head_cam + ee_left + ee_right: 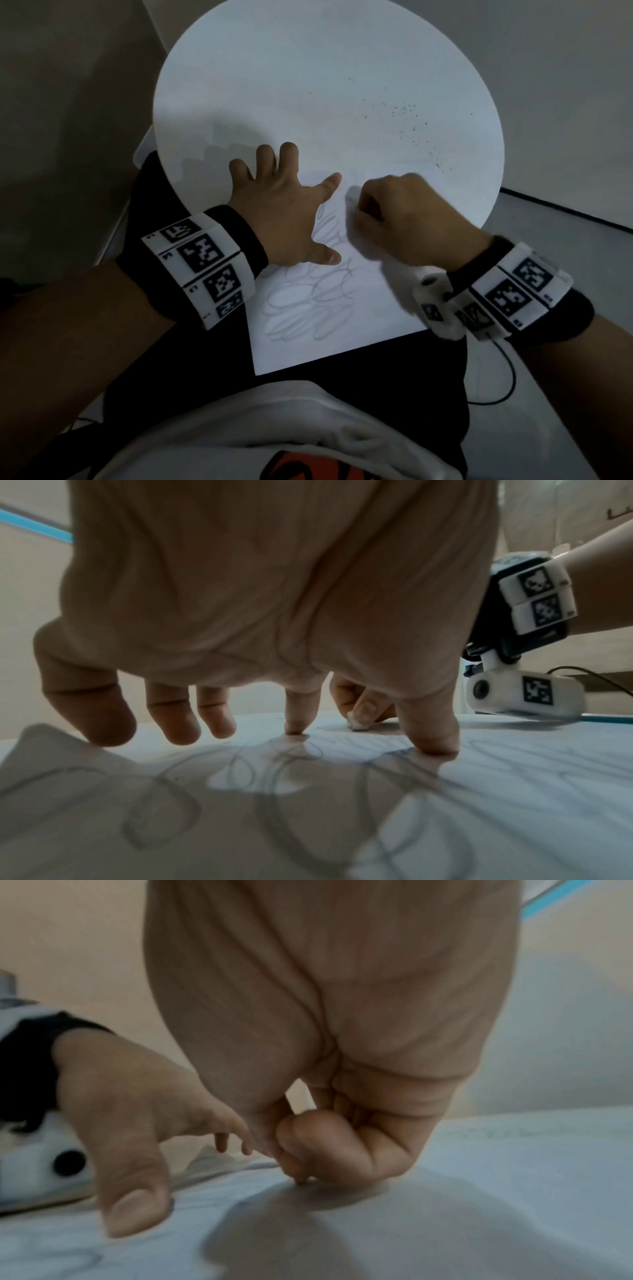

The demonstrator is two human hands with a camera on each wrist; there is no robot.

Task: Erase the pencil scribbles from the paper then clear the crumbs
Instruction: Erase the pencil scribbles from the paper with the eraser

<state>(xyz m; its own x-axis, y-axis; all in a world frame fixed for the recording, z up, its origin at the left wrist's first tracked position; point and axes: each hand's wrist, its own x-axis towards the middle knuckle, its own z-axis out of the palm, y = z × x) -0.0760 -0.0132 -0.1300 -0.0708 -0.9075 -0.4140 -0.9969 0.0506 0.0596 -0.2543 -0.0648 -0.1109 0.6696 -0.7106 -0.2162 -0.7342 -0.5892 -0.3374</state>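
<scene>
A white paper (376,308) lies on the near part of the round white table (274,68) and hangs over its near edge. Grey pencil scribbles (315,301) loop across the sheet's left half, seen close up as scribbles (308,818). My left hand (284,212) is spread, with fingertips and thumb pressing the paper's far left part. My right hand (404,219) is curled and pinches a small white eraser (356,725) against the paper just right of the left index finger. From the right wrist the eraser is hidden behind the right hand (342,1015). Dark eraser crumbs (407,116) lie scattered on the table's far right.
The table edge curves close to my lap, where black trousers (342,411) and a white shirt show below the paper. A thin black cable (507,387) loops on the floor at the right. Pale walls stand on the left and behind the table.
</scene>
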